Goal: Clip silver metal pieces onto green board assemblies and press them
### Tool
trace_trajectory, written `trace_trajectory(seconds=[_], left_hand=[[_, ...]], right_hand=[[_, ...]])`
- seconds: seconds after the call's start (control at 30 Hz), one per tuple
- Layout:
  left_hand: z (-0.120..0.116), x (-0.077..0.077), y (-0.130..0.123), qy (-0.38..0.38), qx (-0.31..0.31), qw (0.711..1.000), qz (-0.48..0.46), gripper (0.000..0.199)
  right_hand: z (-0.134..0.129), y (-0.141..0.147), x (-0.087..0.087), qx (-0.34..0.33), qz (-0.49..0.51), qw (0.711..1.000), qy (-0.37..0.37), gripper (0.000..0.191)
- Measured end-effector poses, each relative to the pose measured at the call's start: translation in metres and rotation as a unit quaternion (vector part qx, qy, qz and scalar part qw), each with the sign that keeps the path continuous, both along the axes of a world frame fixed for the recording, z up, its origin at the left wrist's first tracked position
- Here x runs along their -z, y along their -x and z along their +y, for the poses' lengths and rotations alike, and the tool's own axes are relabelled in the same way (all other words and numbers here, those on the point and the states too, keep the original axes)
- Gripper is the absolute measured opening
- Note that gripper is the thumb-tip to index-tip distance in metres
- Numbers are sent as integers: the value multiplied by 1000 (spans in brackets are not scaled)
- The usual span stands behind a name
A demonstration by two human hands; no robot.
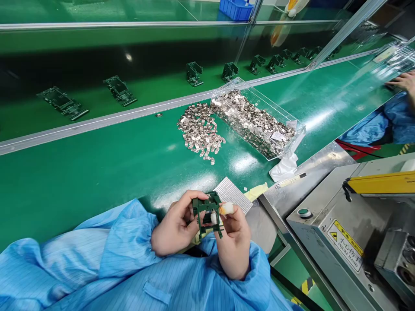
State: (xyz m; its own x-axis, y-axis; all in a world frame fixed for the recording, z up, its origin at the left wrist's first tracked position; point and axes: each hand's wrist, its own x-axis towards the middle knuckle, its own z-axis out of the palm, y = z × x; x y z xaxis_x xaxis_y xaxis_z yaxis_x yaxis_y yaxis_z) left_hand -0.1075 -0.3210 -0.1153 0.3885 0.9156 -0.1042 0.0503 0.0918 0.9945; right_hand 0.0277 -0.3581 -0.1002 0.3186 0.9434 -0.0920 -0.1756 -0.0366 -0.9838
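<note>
My left hand (171,231) grips a dark green plastic frame (212,202) at its left side, thumb and fingers closed around it. From the other side my right hand (235,246) pinches the same frame; white and orange finger covers (227,209) are on its fingers. The frame is held up in front of my chest, over the bench's near edge. Whether a small part sits between the right fingertips is hidden. Just behind the hands lies a silver gridded sheet (231,192). Farther back is a heap of small metal pieces (201,129).
A clear bin (296,140) of metal pieces stands right of the heap. Several green frames (194,73) line the conveyor (155,80) behind a metal rail (129,113). At right are a machine (320,255) and another person's hand (407,82). White cloth (285,167) hangs below the bin.
</note>
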Motion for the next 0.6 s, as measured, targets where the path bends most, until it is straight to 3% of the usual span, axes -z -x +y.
trace_trajectory(seconds=[0.4, 0.6], left_hand=[[5, 2, -5, 66, 0, 994, -93, 35], [8, 1, -6, 61, 11, 991, -119, 31]], right_hand=[[0, 0, -2, -10, -2, 1000, -10, 9], [-1, -6, 2, -47, -83, 994, -48, 17]])
